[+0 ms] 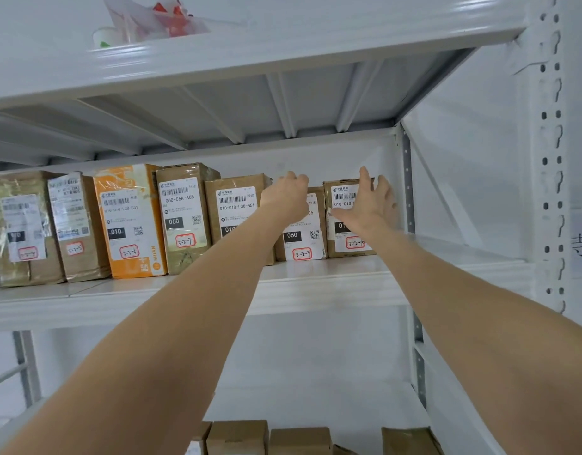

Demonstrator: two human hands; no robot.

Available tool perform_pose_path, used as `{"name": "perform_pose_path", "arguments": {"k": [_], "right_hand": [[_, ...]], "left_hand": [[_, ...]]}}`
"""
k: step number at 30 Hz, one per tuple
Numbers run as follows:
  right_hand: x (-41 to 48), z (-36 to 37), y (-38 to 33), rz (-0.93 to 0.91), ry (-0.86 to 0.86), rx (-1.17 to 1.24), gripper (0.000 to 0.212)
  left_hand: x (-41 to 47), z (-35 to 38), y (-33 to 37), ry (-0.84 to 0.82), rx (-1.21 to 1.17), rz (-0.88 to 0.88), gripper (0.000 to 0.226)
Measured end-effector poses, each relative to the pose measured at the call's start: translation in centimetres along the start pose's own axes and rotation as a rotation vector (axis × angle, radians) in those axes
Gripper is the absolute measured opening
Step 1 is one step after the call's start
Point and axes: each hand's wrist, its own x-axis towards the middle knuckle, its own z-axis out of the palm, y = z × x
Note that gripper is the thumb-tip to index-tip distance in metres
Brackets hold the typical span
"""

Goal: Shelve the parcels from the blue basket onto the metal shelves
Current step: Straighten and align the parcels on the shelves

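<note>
A row of upright cardboard parcels with white labels stands on the white metal shelf (315,284). My right hand (370,203) lies flat with straight fingers against the front of the rightmost brown parcel (352,244). My left hand (288,195) reaches over the top of the small parcel labelled 060 (299,244) beside it, fingers curled over its upper edge. A taller parcel (232,208) stands left of that, and an orange parcel (132,221) further left. The blue basket is out of sight.
The shelf's perforated upright post (550,159) stands at the right, with bare shelf between it and the last parcel. A shelf above (250,57) holds a plastic bag (158,18). More brown boxes (266,436) sit on the shelf below.
</note>
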Motion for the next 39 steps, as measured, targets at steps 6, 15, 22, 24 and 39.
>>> {"name": "perform_pose_path", "arguments": {"k": [6,15,22,24,39], "right_hand": [[-3.5,0.6,-3.9,-0.250,0.135,-0.063,0.070],[-14.4,4.7,-14.3,-0.375,0.082,0.011,0.055],[-27.4,10.8,-21.4,-0.422,0.014,0.027,0.047],[-31.2,13.2,-22.7,-0.425,-0.055,0.018,0.046],[-47.8,33.6,-31.2,-0.400,-0.521,-0.061,0.053]], "left_hand": [[-3.8,-0.4,-2.0,0.116,-0.014,-0.061,0.045],[-15.0,-1.0,-13.1,0.121,-0.062,-0.177,0.043],[-27.1,1.6,-23.9,-0.020,-0.105,-0.214,0.043],[-30.4,2.9,-26.9,-0.097,-0.094,-0.237,0.045],[-44.7,15.7,-45.9,-0.498,-0.060,-0.400,0.053]]}}
